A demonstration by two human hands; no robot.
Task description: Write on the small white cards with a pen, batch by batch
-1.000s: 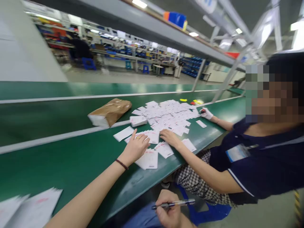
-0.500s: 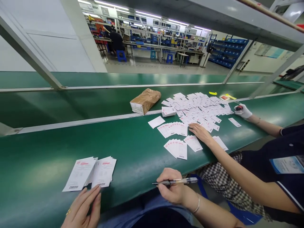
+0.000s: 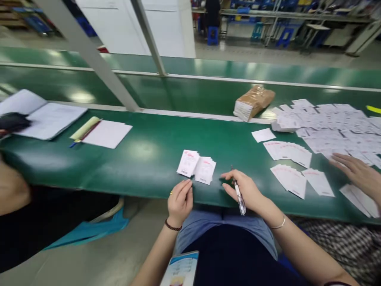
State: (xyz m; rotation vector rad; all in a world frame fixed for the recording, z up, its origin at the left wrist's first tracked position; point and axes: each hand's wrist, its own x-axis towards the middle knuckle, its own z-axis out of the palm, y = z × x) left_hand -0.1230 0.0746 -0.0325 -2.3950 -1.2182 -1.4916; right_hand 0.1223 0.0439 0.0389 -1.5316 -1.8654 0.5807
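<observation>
Two small piles of white cards with red print lie side by side on the green bench, a left pile (image 3: 188, 163) and a right pile (image 3: 205, 170). My left hand (image 3: 180, 200) is at the bench edge just below them, fingers bent together near the left pile; whether anything is between the fingertips cannot be made out. To the right of the piles, my right hand (image 3: 244, 190) holds a clear pen (image 3: 239, 196), its tip end pointing up and away from me, with the index finger and thumb spread apart.
A brown-wrapped pack (image 3: 256, 101) stands at the back. Fanned cards (image 3: 287, 153) and a large card spread (image 3: 336, 127) lie right, beside a neighbour's hand (image 3: 355, 172). At left are a notepad (image 3: 107, 133), an open book (image 3: 56, 117) and another person's arm.
The view has swung left, bringing the notepad, book and left-side person into sight. My right hand has turned the pen from level to steep, and its fingers have spread.
</observation>
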